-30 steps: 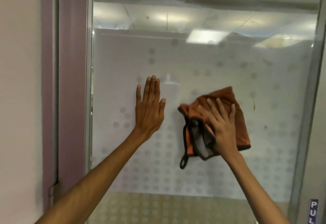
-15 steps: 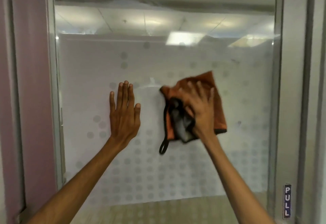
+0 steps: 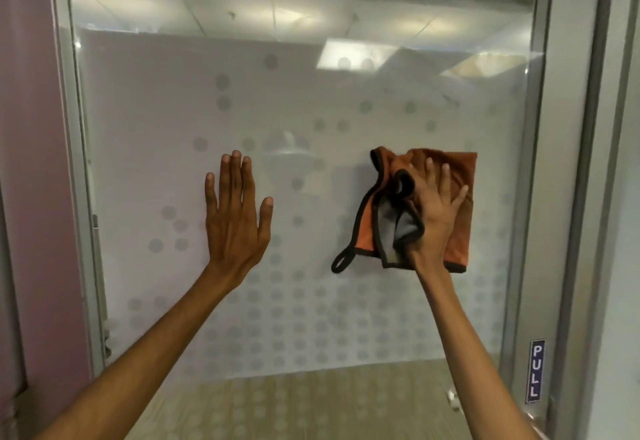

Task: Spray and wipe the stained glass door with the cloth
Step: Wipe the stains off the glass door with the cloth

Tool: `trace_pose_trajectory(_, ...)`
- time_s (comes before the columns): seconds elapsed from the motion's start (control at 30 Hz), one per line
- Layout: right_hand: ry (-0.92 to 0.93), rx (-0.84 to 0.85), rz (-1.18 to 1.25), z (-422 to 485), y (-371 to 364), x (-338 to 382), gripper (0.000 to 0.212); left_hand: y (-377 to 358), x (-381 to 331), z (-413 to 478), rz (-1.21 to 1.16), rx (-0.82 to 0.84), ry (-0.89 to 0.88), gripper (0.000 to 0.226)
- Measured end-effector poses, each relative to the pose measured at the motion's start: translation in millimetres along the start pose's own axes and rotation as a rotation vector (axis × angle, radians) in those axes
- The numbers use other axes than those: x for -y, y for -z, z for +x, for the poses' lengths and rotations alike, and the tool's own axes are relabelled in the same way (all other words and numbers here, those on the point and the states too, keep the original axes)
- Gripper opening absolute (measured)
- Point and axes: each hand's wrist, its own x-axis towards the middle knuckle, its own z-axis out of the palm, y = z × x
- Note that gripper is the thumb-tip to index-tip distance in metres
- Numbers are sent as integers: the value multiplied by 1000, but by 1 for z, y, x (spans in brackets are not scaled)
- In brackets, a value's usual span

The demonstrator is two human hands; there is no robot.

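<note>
The frosted glass door with its pattern of grey dots (image 3: 311, 93) is being wiped. An orange microfibre cloth with dark edging and a grey underside (image 3: 459, 169) is being pressed flat against the pane by the right hand (image 3: 434, 217). That hand's fingers are being held straight and spread, so nothing is being gripped. The cloth is lying on the right half of the glass at mid-height, near the grey metal door frame (image 3: 568, 197) and above the blue PULL sign (image 3: 536, 370). The left hand (image 3: 235, 217) is being rested flat and released on the glass, well apart from the cloth, and the door is judged to be steadied by it.

For a good wipe, even pressure is best being applied through the whole palm, with overlapping strokes being carried up to the frame. The bunched fold beside the thumb is better being flattened so that more fabric is meeting the glass. The dangling black loop (image 3: 341, 263) is likely being dragged along and could leave streaks.

No container is being shown in view. No spray bottle is being seen, so its contents cannot be told.
</note>
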Motion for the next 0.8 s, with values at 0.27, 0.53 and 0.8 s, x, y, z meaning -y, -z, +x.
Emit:
trace_pose_trajectory(0.27,292,225,-9,-88,23,-50,50,-11,-38,-12,-5,35,-18,66)
trace_pose_trajectory(0.53,-109,-56,-91,-21,9,-27,65,-12,-39,-12,-33,30,-15,63)
trace_pose_trajectory(0.8,252,197,11,-77,28,-61,37,-6,-38,-10,-66,40,-20,60)
